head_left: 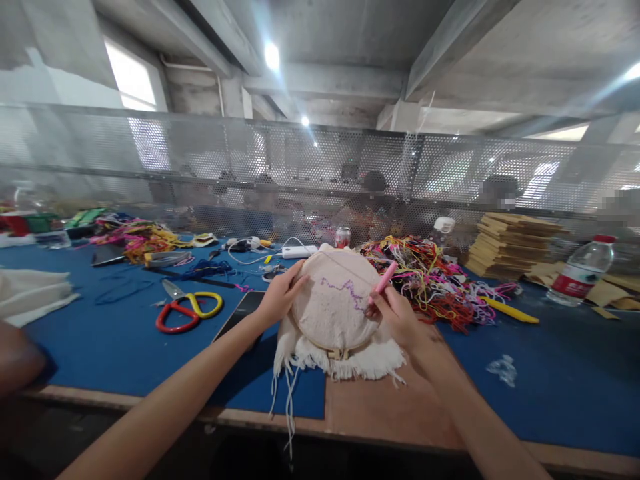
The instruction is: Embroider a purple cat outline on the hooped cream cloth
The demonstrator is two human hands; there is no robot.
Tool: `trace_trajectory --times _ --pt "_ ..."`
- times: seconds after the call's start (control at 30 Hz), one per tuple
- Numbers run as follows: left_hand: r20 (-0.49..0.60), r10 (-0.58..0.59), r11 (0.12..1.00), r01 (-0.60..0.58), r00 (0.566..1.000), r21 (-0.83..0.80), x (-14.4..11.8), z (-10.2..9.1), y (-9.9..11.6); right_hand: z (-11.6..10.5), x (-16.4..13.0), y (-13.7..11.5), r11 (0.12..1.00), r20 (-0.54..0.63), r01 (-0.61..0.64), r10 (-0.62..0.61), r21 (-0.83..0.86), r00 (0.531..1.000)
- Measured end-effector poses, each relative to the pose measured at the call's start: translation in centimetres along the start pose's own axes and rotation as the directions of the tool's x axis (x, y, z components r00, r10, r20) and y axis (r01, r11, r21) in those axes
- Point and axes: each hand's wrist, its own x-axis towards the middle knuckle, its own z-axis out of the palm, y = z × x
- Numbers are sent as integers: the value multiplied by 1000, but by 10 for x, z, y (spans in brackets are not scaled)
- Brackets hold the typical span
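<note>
An embroidery hoop [339, 352] with cream cloth [325, 313] stretched in it stands tilted in front of me, its fringed edge hanging below. A wavy line of purple stitches [350, 288] crosses the cloth. My left hand [283, 290] grips the hoop's left rim, with the fingers over the front edge. In my right hand [397, 313] is a pink punch needle [385, 277], held near the cloth's right side where the purple line ends. The tip is hidden by my fingers, so contact with the cloth cannot be made out.
Scissors [187, 310] and a dark flat device [243, 313] lie left of the hoop. Right stand a yarn heap [425, 280], a yellow tool [510, 311], brown packets [510, 243] and a water bottle [580, 273]. Behind rises a perforated metal screen [300, 160]. Part of another person [20, 357] shows at left.
</note>
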Motion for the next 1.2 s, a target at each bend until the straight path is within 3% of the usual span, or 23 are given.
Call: trace_trajectory --times 0.4,0.5,0.67,0.83,1.2 --pt "7 -7 1000 7 1000 6 1 0 1 1 -2 2 1000 -9 9 -8 23 1000" --pt "6 -3 1000 3 1000 -7 0 0 0 1 -2 2 999 27 11 -10 -52 1000" --pt "9 3 1000 -3 1000 -21 -1 0 -3 -1 0 3 911 147 185 -140 -368 979" --pt "6 2 1000 -2 1000 -18 0 0 -3 1 0 1 900 240 272 -197 -340 951" --pt "8 -18 1000 18 1000 -18 -1 0 -1 -3 0 5 958 131 141 -111 -250 985"
